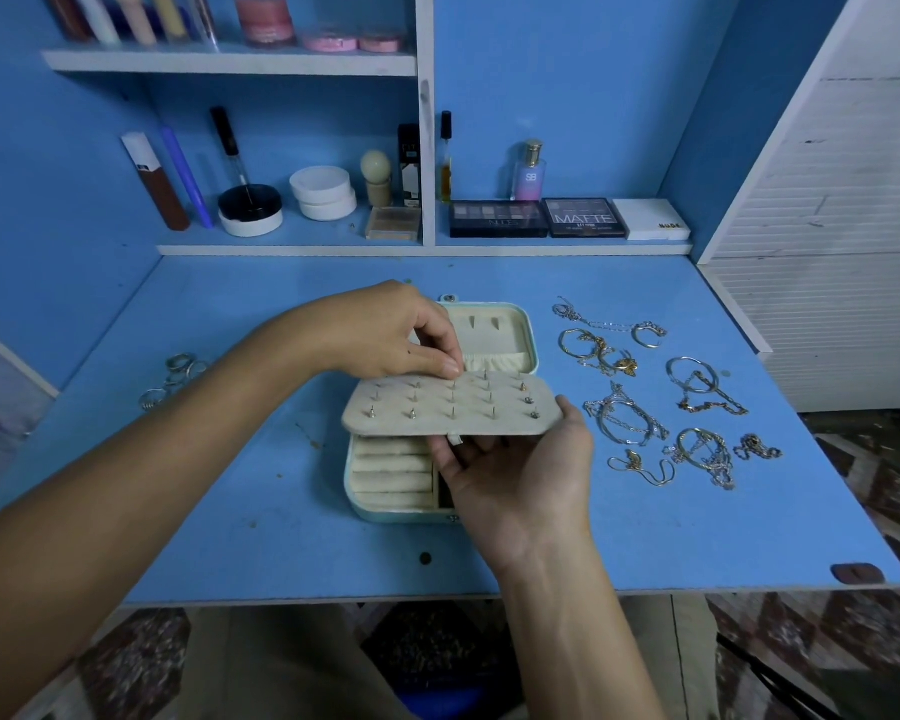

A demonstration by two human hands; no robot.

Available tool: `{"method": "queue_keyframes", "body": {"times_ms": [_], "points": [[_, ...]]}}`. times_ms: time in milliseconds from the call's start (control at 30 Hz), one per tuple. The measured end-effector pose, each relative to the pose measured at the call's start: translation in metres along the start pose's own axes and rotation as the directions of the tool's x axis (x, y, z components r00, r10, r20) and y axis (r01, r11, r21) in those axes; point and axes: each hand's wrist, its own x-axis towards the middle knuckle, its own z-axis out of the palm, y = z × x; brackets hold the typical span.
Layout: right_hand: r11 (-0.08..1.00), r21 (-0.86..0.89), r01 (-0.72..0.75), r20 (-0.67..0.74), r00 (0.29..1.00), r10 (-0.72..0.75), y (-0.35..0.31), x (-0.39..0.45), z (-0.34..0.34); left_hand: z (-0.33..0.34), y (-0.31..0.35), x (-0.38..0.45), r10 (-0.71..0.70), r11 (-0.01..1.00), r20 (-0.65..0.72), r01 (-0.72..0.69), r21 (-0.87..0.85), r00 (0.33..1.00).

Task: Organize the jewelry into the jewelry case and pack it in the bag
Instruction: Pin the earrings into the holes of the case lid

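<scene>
A pale jewelry case (385,504) lies open on the blue desk (645,537), its lid (500,335) flat at the back. Ring rolls (393,472) show in its front left part. Over the case a beige earring panel (453,407) is held level, with several stud posts sticking up through it. My right hand (520,475) holds the panel from below at its front right edge. My left hand (391,335) pinches at the panel's back edge with curled fingertips. Gold necklaces and bracelets (661,402) lie spread to the right of the case. Rings (178,376) lie at the left.
Cosmetics fill the shelves behind: palettes (541,218), a perfume bottle (530,171), jars (323,192) and tubes (154,181). A white slatted cabinet (842,252) stands at the right. The desk's front edge runs just above my lap.
</scene>
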Motion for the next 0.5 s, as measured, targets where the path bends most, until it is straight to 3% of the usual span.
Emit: {"method": "queue_keyframes", "body": {"times_ms": [500], "points": [[1.0,0.007,0.01,-0.005,1.0,-0.01,0.001,0.002,0.0,-0.012,0.01,0.002,-0.08,0.994,0.086,0.073,0.077,0.993]]}}
